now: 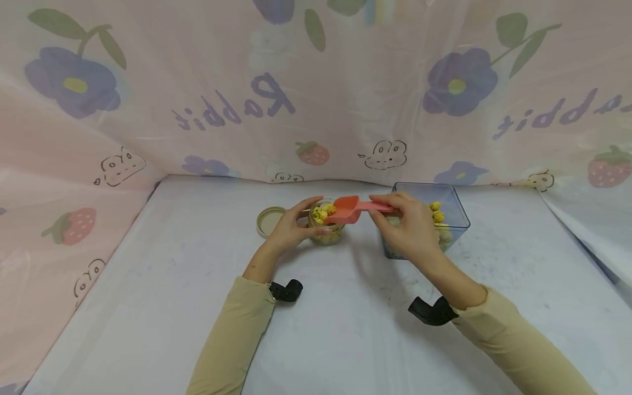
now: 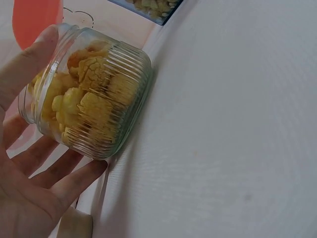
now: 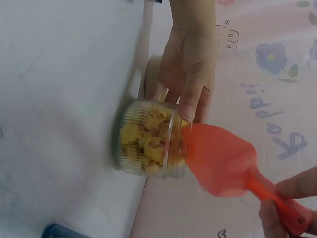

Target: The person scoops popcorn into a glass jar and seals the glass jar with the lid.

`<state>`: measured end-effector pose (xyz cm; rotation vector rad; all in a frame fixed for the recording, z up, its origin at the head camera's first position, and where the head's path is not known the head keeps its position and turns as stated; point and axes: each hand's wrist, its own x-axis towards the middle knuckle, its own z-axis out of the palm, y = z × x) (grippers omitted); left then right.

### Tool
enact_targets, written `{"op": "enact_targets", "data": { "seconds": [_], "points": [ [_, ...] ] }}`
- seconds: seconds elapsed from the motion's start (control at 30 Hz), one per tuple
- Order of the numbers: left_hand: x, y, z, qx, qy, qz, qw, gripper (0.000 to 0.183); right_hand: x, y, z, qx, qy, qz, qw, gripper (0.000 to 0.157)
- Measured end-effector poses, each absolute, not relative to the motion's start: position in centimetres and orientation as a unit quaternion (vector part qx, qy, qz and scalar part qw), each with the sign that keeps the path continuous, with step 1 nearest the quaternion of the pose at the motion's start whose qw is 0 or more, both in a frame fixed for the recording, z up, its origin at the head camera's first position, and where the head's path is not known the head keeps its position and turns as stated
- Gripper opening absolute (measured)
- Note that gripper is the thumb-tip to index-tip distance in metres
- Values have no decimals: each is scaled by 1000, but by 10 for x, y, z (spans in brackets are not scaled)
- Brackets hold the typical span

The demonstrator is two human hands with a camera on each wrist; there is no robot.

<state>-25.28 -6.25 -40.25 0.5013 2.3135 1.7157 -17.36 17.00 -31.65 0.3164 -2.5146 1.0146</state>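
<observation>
A ribbed glass jar [image 1: 329, 238] stands on the white table, filled to its mouth with yellow popcorn [image 1: 321, 213]. My left hand [image 1: 288, 227] holds it around the side, thumb near the rim and fingers behind, as the left wrist view shows of the jar [image 2: 111, 94]. The handle of a red plastic scoop [image 1: 348, 208] is pinched between the thumb and fingers of my right hand [image 1: 412, 222]. In the right wrist view the tip of the scoop [image 3: 223, 158] is at the jar's mouth, tilted down toward it.
Left of the jar, partly behind my left hand, lies a round gold-rimmed lid [image 1: 269, 220]. A bluish clear bin [image 1: 450, 198] with more popcorn stands at the right, partly behind my right hand. A printed curtain [image 1: 340, 109] hangs along the table's back.
</observation>
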Motion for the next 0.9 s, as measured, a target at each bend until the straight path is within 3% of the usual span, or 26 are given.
{"op": "enact_targets", "data": {
  "seconds": [0.5, 0.9],
  "points": [
    [-252, -61, -400, 175, 786, 584, 105, 74, -170, 185, -309, 115, -885, 398, 212, 26],
    [-252, -62, -401, 170, 789, 581, 109, 74, -169, 203, -321, 119, -793, 546, 244, 27]
  ]
}}
